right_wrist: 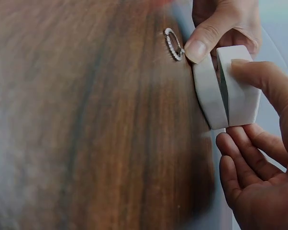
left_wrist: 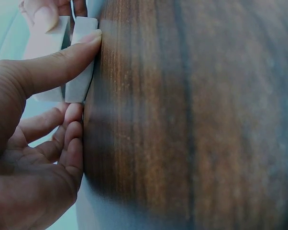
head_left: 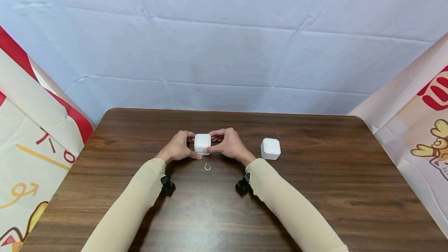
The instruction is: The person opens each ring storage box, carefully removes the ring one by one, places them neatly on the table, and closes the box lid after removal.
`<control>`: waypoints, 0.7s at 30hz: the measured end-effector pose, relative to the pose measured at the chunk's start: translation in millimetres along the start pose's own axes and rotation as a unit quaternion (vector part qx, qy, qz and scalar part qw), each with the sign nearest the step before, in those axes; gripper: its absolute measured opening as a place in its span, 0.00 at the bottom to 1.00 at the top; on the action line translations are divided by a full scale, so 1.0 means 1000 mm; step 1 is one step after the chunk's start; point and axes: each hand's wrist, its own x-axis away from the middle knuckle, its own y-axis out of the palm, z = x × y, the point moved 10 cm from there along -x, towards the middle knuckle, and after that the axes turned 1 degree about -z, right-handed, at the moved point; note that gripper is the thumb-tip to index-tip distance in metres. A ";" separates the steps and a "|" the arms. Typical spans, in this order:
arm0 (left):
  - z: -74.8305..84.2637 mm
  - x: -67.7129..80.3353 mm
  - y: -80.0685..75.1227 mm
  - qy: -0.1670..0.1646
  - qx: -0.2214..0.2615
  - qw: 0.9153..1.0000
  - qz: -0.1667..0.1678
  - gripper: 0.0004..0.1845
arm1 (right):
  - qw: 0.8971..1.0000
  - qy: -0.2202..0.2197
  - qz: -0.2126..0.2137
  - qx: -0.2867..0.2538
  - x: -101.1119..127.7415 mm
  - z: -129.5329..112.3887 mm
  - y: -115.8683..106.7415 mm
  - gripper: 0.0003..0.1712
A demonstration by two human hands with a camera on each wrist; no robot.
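Observation:
A small white ring box [head_left: 202, 140] stands on the table between both hands, a narrow dark gap parting its lid [right_wrist: 244, 96] from its base [right_wrist: 208, 91]. My left hand [head_left: 177, 146] holds the base, its thumb along the front and its other fingers at the side. From the other side my right hand [head_left: 231, 145] grips the lid, the thumb pressed on its front. The inside of the box cannot be seen. Just in front of it lies a ring [right_wrist: 170, 43] set with small pale stones.
A second white box [head_left: 270, 149] sits to the right of my right hand. Both boxes stand on a brown wood-grain table [head_left: 332, 178]. A pale cloth [head_left: 224, 49] hangs behind the far edge, and printed cloths [head_left: 31, 158] hang at the sides.

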 end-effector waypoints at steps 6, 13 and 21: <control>0.000 -0.001 0.000 0.005 -0.001 1.000 0.000 0.33 | 0.999 -0.012 0.015 0.034 0.000 -0.001 -0.001 0.29; -0.001 -0.002 0.002 0.002 -0.006 1.000 -0.002 0.35 | 0.999 -0.012 0.024 0.045 0.000 -0.002 -0.001 0.29; -0.002 -0.001 0.002 -0.005 -0.004 1.000 -0.004 0.36 | 0.998 -0.016 0.027 0.054 0.002 -0.004 -0.002 0.29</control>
